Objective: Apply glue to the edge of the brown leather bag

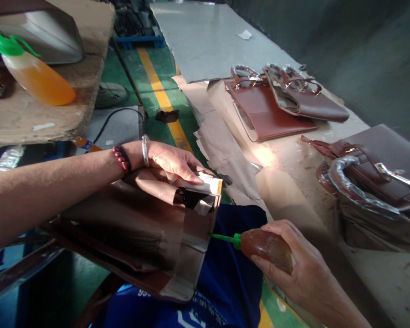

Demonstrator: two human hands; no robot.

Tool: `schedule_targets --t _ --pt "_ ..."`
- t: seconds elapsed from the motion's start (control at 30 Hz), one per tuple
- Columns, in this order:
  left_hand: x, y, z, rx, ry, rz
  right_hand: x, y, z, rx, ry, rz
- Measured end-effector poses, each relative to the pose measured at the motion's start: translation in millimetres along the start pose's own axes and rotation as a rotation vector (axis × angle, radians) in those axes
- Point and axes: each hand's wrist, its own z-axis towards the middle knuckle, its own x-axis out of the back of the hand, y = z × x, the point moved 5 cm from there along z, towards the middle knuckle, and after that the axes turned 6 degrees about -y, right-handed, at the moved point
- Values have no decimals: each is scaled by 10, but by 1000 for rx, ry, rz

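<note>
A brown leather bag (146, 214) lies over my lap, on a blue apron (235, 273). My left hand (174, 161) grips its upper edge, thumb on top, close to a pale strip (210, 184) at the corner. In my right hand (294, 259) is a squeeze bottle (266, 246) of brownish liquid, fingers wrapped round its body. The bottle's thin green nozzle points left, its tip at the bag's right edge; whether it touches I cannot tell.
Several brown handbags (276, 123) with wrapped handles lie on the paper-covered table (287, 191) at right. Another bottle (37, 77), green-capped with orange liquid, rests on the wooden table (78, 120) at left. Between them runs a green floor with a yellow line (153, 77).
</note>
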Motion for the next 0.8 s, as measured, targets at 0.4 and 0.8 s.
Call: schedule_targets --t 0.4,0.8 --pt "34 21 -17 5 41 6 -20 -2 -48 -45 89 8" --pt "55 1 42 22 74 -8 -142 42 -58 -19 91 8"
